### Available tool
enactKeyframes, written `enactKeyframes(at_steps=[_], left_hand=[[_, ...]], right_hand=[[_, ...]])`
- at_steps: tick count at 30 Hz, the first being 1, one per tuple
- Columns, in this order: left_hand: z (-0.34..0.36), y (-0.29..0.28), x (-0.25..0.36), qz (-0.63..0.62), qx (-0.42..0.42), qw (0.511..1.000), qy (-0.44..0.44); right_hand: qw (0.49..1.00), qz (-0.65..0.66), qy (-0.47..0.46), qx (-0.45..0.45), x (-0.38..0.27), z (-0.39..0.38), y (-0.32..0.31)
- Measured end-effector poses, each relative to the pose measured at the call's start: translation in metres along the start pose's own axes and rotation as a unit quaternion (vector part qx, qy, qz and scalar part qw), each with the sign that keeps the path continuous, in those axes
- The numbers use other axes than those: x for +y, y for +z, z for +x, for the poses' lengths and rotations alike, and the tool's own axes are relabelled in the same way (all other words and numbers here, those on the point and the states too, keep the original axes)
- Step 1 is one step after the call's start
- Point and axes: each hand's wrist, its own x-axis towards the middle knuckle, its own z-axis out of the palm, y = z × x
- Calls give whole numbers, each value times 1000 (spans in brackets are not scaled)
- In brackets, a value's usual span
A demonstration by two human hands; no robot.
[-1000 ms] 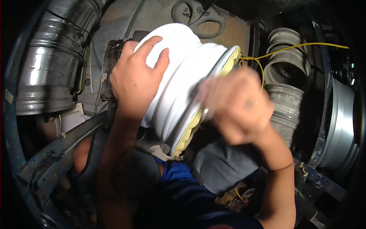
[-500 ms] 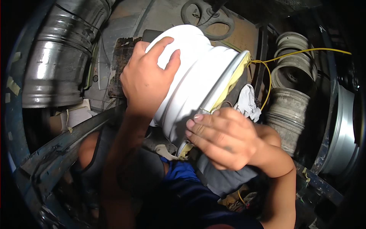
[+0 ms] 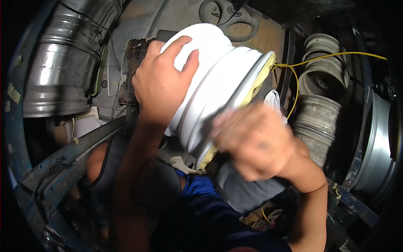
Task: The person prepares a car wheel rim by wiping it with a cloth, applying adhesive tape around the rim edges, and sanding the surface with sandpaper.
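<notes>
A white wheel rim [image 3: 205, 80] lies tilted in front of me, its near-right lip edged with yellow masking tape [image 3: 261, 82]. My left hand [image 3: 164, 82] rests on the rim's left side, thumb and fingers apart, pressing against the white surface. At the taped lip, my right hand [image 3: 260, 140] is curled, its fingers drawn together and blurred by motion. Whatever may be between those fingers cannot be made out. Behind the right hand, a crumpled white cloth [image 3: 273, 101] is partly hidden.
Shiny metal rims [image 3: 63, 63] are stacked at the left, dusty rims [image 3: 321, 84] at the right, and a silver rim [image 3: 375, 143] stands far right. A yellow hose [image 3: 336, 56] crosses there. A spoked wheel [image 3: 235, 21] lies at the back. A dark metal frame [image 3: 75, 147] borders my left.
My right hand has shifted slightly along the taped lip and is now smeared by motion. The rim has turned or tipped a little; my left hand stays on it.
</notes>
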Motion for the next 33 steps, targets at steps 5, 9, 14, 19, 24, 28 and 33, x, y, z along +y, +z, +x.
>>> enactKeyframes(at_steps=[5,9,14,19,24,28,33], left_hand=[[1,5,-5,14,24,999,35],[1,0,-9,22,18,999,15],[1,3,-8,11,12,1000,0],[0,3,-5,21,12,1000,5],[-2,2,-4,25,16,999,11],[-2,0,-1,7,5,1000,12],[-1,-2,-9,14,-10,999,27]], right_hand=[[991,-107,59,57,47,6,-36],[977,40,120,174,35,-13,-36],[937,197,283,56,14,-25,-28],[957,114,267,-21,13,-13,-17],[980,73,153,-108,7,-10,-16],[952,187,89,-227,-7,-19,-8],[825,451,331,-77,-4,-23,-32]])
